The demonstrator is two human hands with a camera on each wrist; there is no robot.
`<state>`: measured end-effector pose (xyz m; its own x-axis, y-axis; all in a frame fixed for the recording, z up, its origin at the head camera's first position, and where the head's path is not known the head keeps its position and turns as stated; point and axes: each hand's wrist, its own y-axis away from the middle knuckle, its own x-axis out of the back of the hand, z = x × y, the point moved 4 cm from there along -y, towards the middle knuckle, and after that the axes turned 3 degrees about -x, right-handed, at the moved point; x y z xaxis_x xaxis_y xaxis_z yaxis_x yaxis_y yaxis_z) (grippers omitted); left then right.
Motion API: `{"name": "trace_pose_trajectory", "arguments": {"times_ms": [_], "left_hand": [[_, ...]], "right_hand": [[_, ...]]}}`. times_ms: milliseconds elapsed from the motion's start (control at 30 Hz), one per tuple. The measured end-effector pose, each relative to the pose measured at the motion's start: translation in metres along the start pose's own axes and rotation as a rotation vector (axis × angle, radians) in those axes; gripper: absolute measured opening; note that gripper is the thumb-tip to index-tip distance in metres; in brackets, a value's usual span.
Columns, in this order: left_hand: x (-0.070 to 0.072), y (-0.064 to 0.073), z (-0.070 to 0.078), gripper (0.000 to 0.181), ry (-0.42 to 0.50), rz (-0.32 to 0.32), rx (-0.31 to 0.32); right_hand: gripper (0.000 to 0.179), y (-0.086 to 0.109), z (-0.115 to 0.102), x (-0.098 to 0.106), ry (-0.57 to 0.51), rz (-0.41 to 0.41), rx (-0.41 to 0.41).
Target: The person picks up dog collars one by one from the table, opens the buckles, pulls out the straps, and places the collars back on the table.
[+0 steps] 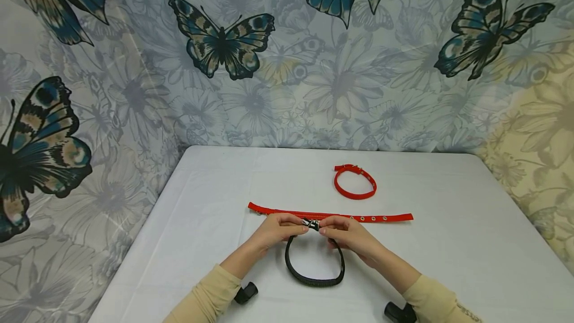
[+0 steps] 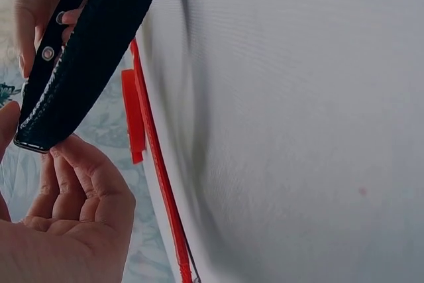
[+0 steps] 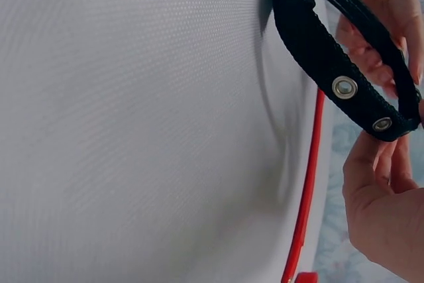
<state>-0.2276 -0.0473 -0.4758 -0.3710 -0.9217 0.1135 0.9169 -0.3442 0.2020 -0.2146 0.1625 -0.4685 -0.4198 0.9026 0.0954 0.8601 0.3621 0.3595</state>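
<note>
Both hands hold a black collar (image 1: 314,282) bent into a loop, its lower curve toward the person. My left hand (image 1: 281,229) pinches it beside the metal buckle (image 1: 310,224). Across from it, my right hand (image 1: 347,233) grips the strap end between thumb and fingers. Metal eyelets (image 3: 344,87) run along the black strap in the right wrist view. The buckle frame (image 2: 32,145) shows at the left fingertips in the left wrist view. Just beyond the hands lies a straightened red collar (image 1: 387,219) with eyelets, partly covered by them.
A second red collar (image 1: 356,196), closed into a ring, lies farther back on the white-covered table (image 1: 215,178). Butterfly-patterned cloth (image 1: 287,103) hangs behind and at the sides. Each wrist carries a black device, such as the one at the left sleeve (image 1: 246,293).
</note>
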Motion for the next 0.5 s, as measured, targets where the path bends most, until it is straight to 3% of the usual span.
{"name": "trace_pose_trajectory", "arguments": {"times_ms": [500], "left_hand": [[0.0064, 0.0022, 0.0019, 0.029, -0.019, 0.02, -0.014]], "right_hand": [[0.04, 0.0077, -0.0021, 0.0105, 0.053, -0.097, 0.047]]}}
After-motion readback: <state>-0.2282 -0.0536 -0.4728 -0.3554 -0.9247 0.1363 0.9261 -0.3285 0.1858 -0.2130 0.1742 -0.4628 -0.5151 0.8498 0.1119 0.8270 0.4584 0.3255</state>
